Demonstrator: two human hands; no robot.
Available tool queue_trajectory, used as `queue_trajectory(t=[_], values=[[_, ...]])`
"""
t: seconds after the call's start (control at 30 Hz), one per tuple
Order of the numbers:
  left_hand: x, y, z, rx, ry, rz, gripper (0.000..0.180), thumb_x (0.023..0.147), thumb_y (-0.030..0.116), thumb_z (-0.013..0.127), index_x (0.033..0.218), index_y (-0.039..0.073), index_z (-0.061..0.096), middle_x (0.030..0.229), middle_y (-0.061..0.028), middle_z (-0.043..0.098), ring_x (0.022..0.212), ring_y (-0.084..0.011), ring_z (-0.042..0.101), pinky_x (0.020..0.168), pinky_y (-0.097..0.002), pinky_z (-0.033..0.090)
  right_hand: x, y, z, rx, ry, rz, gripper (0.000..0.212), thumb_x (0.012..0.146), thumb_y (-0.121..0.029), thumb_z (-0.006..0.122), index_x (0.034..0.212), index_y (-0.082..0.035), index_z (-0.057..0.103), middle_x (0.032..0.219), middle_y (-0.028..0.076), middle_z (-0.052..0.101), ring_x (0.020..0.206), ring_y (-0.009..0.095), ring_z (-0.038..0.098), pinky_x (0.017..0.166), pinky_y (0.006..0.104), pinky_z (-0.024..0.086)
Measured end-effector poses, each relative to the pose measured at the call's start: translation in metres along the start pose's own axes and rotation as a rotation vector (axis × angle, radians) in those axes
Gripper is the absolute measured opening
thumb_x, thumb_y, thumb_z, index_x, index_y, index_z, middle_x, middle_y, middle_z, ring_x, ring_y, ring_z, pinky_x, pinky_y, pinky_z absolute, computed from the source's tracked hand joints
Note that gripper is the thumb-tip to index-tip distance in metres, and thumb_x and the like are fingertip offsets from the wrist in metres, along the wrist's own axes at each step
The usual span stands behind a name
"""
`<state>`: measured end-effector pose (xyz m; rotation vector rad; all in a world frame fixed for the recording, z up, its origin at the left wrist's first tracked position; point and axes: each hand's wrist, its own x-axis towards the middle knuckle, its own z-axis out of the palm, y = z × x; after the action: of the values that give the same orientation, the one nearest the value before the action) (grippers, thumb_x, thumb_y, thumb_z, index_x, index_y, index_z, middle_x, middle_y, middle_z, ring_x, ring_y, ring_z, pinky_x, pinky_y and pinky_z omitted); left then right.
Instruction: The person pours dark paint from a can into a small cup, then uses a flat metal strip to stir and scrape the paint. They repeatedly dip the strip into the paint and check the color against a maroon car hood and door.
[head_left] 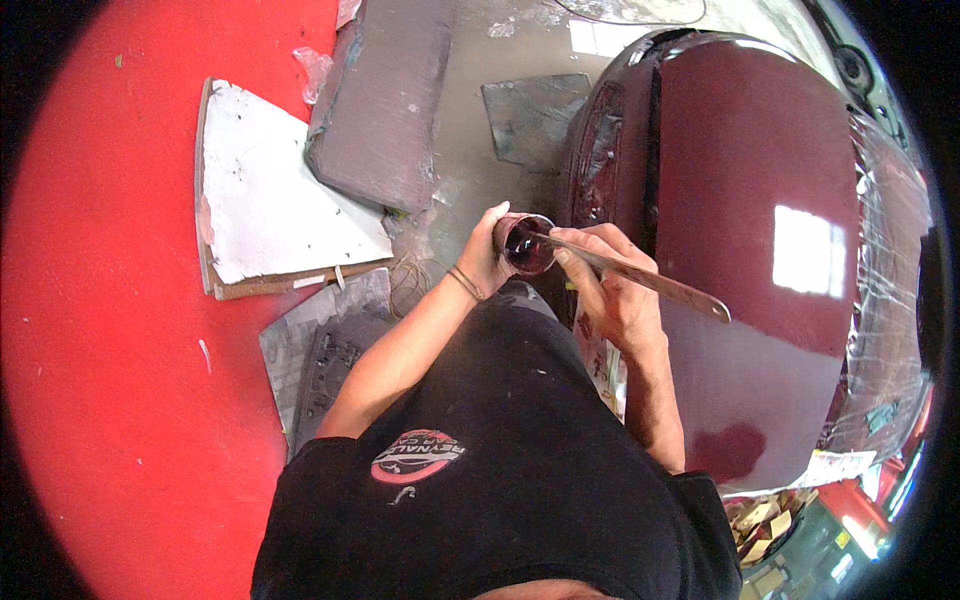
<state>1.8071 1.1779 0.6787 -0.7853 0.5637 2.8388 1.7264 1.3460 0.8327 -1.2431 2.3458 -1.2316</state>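
Note:
My left hand [484,256] is wrapped round the side of a small cup [507,228] with dark red liquid, likely paint, inside. The cup's open mouth tilts toward me. My right hand [622,300] grips a long flat stirring stick [685,292] between thumb and fingers. One end of the stick reaches into the cup; its rounded other end points out to the right, over the car. What the tip touches inside the cup is hard to make out. Both hands are in front of my waist.
Close on the right stands a car with a glossy maroon hood [750,130], duller at its near part. Clear plastic film [890,260] covers its glass. To the left are a white panel [275,190], a long greyish padded block [390,100] and a red surface [120,300]. A dark sheet [540,112] lies ahead.

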Motion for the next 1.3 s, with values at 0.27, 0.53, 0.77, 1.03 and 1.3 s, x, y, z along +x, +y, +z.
queue_trajectory(t=[0.27,0.53,0.77,1.03,1.3], values=[[0.092,0.055,0.002,0.014,0.008,0.024,0.057,0.104,0.053,0.042,0.117,0.004,0.068,0.110,-0.0100,0.072,0.101,-0.0250,0.067,0.090,-0.0443,0.053,0.069,0.041,-0.010,-0.106,0.034,0.082,0.019,0.093,-0.016,0.073,0.111,-0.010,0.076,0.098,0.012,0.072,0.083,0.031,0.072,0.075,0.0392,0.056],[0.193,0.102,0.000,0.084,-0.014,-0.133,0.056,0.104,0.052,0.046,0.119,0.003,0.068,0.116,-0.0114,0.073,0.105,-0.0277,0.071,0.094,-0.0492,0.056,0.080,0.071,0.002,0.277,0.543,0.578,0.024,0.102,-0.015,0.068,0.119,0.001,0.074,0.095,0.002,0.071,0.087,0.010,0.061,0.079,0.0256,0.049],[0.277,0.140,-0.005,0.203,-0.044,-0.277,0.050,0.099,0.057,0.051,0.108,0.013,0.073,0.096,-0.0030,0.074,0.078,-0.0159,0.069,0.060,-0.0302,0.056,0.115,0.079,0.018,0.553,1.035,0.945,0.020,0.100,-0.022,0.072,0.104,-0.003,0.075,0.087,0.003,0.070,0.068,0.007,0.055,0.061,0.0249,0.043],[0.323,0.189,-0.004,0.225,-0.089,-0.400,0.056,0.105,0.054,0.041,0.115,0.008,0.071,0.109,-0.0068,0.075,0.096,-0.0205,0.071,0.082,-0.0376,0.056,0.169,0.076,0.040,0.778,1.246,0.953,0.021,0.102,-0.022,0.070,0.110,-0.003,0.073,0.095,0.007,0.074,0.067,0.010,0.055,0.062,0.0269,0.045],[0.336,0.268,0.013,0.257,-0.062,-0.394,0.050,0.104,0.054,0.047,0.107,0.010,0.073,0.086,-0.0015,0.072,0.069,-0.0144,0.061,0.061,-0.0307,0.047,0.276,0.089,0.043,0.270,0.834,0.965,0.023,0.102,-0.023,0.069,0.110,-0.003,0.076,0.088,0.001,0.070,0.066,0.006,0.052,0.059,0.0223,0.039]])
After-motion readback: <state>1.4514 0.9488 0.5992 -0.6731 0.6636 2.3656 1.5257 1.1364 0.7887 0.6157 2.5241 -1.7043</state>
